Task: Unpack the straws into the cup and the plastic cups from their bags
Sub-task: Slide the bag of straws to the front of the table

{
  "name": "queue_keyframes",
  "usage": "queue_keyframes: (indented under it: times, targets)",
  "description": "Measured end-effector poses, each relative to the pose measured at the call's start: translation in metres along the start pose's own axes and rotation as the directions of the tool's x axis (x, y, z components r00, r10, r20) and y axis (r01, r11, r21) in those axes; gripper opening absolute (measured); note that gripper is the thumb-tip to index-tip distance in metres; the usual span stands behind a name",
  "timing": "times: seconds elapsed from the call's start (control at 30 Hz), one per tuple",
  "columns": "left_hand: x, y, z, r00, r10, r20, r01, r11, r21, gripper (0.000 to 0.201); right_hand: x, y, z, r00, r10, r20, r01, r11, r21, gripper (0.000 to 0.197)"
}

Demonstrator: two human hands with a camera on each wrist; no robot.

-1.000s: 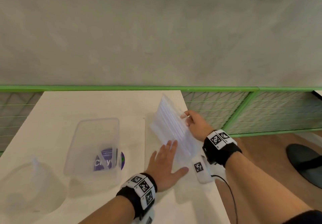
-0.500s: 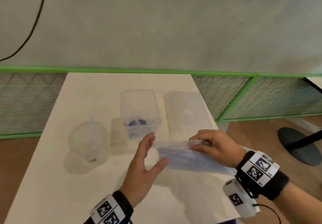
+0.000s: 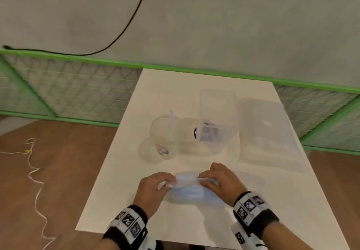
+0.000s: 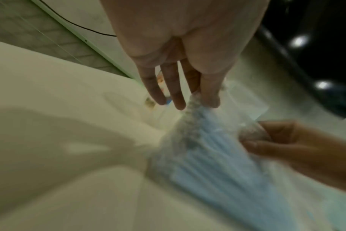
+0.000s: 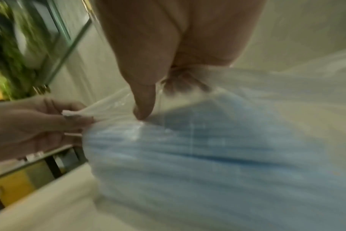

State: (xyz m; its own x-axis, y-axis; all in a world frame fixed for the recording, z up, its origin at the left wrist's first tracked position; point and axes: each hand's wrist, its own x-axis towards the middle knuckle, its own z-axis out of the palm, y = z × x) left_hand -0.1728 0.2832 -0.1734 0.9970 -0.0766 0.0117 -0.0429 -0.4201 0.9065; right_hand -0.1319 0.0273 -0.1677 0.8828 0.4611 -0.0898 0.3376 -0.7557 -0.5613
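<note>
A clear bag of light-blue straws (image 3: pixel 194 194) sits low over the front middle of the white table (image 3: pixel 194 228). My left hand (image 3: pixel 167 181) pinches the bag's top edge on the left and my right hand (image 3: pixel 204 179) pinches it on the right. In the left wrist view thumb and forefinger of my left hand (image 4: pixel 199 98) grip the crinkled film of the bag (image 4: pixel 211 156). In the right wrist view the thumb of my right hand (image 5: pixel 146 109) presses on the bag (image 5: pixel 207 148). A clear cup (image 3: pixel 163 133) holding one straw stands behind the hands.
A clear rectangular container (image 3: pixel 218 113) with a purple label inside stands behind the cup to the right. A flat translucent pack (image 3: pixel 266 131) lies at the table's right. A green mesh fence (image 3: pixel 68 94) runs behind the table. A white cord (image 3: pixel 33 171) lies on the wooden floor at left.
The straw bag came from the table's right side to the front middle. My left hand, open before, now pinches the bag with the right hand. The head view shifted.
</note>
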Motion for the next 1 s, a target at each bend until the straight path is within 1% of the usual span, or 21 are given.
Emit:
queue_keyframes:
  times: [0.03,0.07,0.1,0.2,0.27,0.33,0.4,0.43,0.47,0.53,0.6,0.63,0.7,0.83,0.93,1.0]
  targets:
    - [-0.001,-0.010,0.006,1.000,-0.025,0.017,0.025,1.000,0.018,0.050,0.000,0.004,0.012,0.999,0.029,0.014,-0.029,0.999,-0.018,0.035]
    - [-0.003,-0.016,0.012,0.999,-0.049,0.011,0.049,0.998,0.025,0.054,-0.001,0.008,0.019,0.999,0.046,0.011,-0.046,0.999,-0.017,0.041]
    - [-0.003,-0.019,0.017,0.998,-0.069,-0.007,0.069,0.997,0.037,0.054,-0.002,0.012,0.024,0.999,0.051,-0.003,-0.051,0.999,-0.010,0.043]
    - [0.000,-0.021,0.024,0.993,-0.104,-0.058,0.106,0.994,0.032,0.050,-0.002,0.015,0.026,0.996,0.031,-0.080,-0.035,0.998,-0.056,0.038]
    - [0.003,-0.022,0.020,0.989,-0.138,-0.047,0.139,0.990,0.030,0.052,-0.002,0.005,0.019,0.994,0.079,-0.080,-0.088,0.990,-0.106,0.040]
    - [0.005,-0.017,0.015,0.986,-0.168,-0.021,0.168,0.986,0.013,0.047,-0.002,-0.009,0.012,0.991,0.094,-0.097,-0.102,0.991,-0.082,0.043]
    - [0.004,-0.007,0.009,0.984,-0.180,-0.013,0.180,0.984,0.001,0.033,-0.001,-0.026,0.009,0.992,0.041,-0.120,-0.048,0.997,-0.053,0.043]
    - [0.001,-0.003,0.006,0.985,-0.167,-0.031,0.168,0.986,0.018,0.030,0.000,-0.034,0.011,0.993,0.005,-0.115,-0.010,0.999,-0.045,0.042]
    - [-0.001,-0.001,0.003,0.986,-0.154,-0.060,0.155,0.988,0.010,0.029,0.003,-0.041,0.013,0.994,-0.033,-0.102,0.030,0.999,-0.034,0.040]
    - [-0.006,0.004,-0.003,0.977,-0.166,-0.133,0.160,0.985,-0.058,0.024,0.009,-0.054,0.020,0.993,-0.095,-0.077,0.093,0.995,-0.018,0.038]
    - [-0.010,0.011,-0.007,0.967,-0.191,-0.168,0.179,0.980,-0.088,0.015,0.014,-0.064,0.026,0.991,-0.119,-0.067,0.118,0.993,-0.011,0.038]
    - [-0.011,0.014,-0.008,0.968,-0.188,-0.165,0.178,0.981,-0.073,0.013,0.016,-0.066,0.029,0.990,-0.125,-0.070,0.124,0.992,-0.014,0.037]
    - [-0.012,0.019,-0.008,0.973,-0.174,-0.150,0.167,0.984,-0.056,0.012,0.020,-0.068,0.033,0.988,-0.131,-0.080,0.129,0.991,-0.035,0.035]
    - [-0.012,0.024,-0.011,0.977,-0.181,-0.115,0.171,0.981,-0.093,0.016,0.026,-0.065,0.037,0.982,-0.139,-0.130,0.137,0.990,-0.028,0.034]
    - [-0.012,0.027,-0.010,0.983,-0.154,-0.103,0.152,0.988,-0.024,0.015,0.028,-0.062,0.040,0.969,-0.162,-0.187,0.164,0.986,-0.005,0.035]
    - [-0.011,0.031,-0.009,0.984,-0.139,-0.116,0.140,0.990,0.004,0.014,0.027,-0.060,0.038,0.961,-0.170,-0.217,0.176,0.984,0.009,0.032]
